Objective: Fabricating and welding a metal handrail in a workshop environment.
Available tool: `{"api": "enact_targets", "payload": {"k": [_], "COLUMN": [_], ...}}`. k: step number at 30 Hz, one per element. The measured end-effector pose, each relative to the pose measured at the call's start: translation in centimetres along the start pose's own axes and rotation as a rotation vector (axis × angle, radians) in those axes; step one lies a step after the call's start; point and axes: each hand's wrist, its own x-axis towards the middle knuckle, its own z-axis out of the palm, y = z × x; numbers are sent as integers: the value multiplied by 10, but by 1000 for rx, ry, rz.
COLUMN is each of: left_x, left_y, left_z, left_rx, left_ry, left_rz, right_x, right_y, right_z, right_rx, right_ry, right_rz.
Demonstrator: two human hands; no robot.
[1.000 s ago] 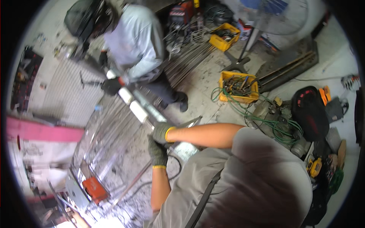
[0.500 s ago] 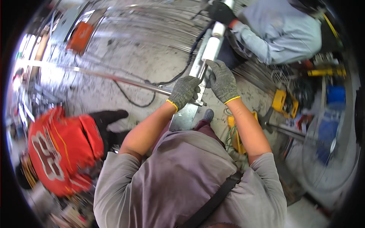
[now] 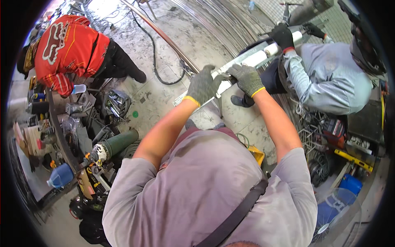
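Note:
My left hand (image 3: 203,86), in a dark grey knit glove with yellow cuff, is at the near part of a long galvanized metal channel (image 3: 189,101). Its fingers curve round a gap with the thumb apart. Beside it, my right hand (image 3: 248,79), gloved alike, has its fingers bent together over the channel. Between the hands is a small metal piece (image 3: 225,77), mostly covered by the fingers; its kind is unclear. White rollers (image 3: 255,59) lie along the channel beyond my right hand. A long metal tube (image 3: 164,38) ends close to my left hand.
A co-worker in pale blue (image 3: 329,78) crouches right, black gloves at the channel's far end. Someone in a red jacket (image 3: 68,49) bends at left. A green gas cylinder (image 3: 119,144), black cable (image 3: 154,61), metal bars (image 3: 214,20) and yellow level (image 3: 354,160) lie about.
My view has turned, so the channel now slants further right and the person in red appears higher. My left fingers are less curled; both hands remain at the channel.

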Motion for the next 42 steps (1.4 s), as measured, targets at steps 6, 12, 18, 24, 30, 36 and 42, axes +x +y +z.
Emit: {"api": "enact_targets", "payload": {"k": [6,12,18,24,30,36,42], "left_x": [-78,-80,-80,-75,-80,-85,-91], "left_y": [-29,16,2,11,2,-6,-9], "left_z": [18,24,47,41,43,41,37], "left_rx": [93,367,493,459,388,352,300], "left_ry": [93,-43,164,80,121,95,126], "left_rz": [119,-17,47,47,68,81,70], "right_x": [5,-8,-1,1,-1,0,2], "right_y": [9,16,-2,-8,-8,-13,-19], "right_z": [-12,2,-5,-2,7,9,8], "right_rx": [21,30,61,35,64,26,50], "right_ry": [143,67,43,5,42,12,-31], "right_rz": [-121,-181,-279,-318,-343,-328,-297]}}
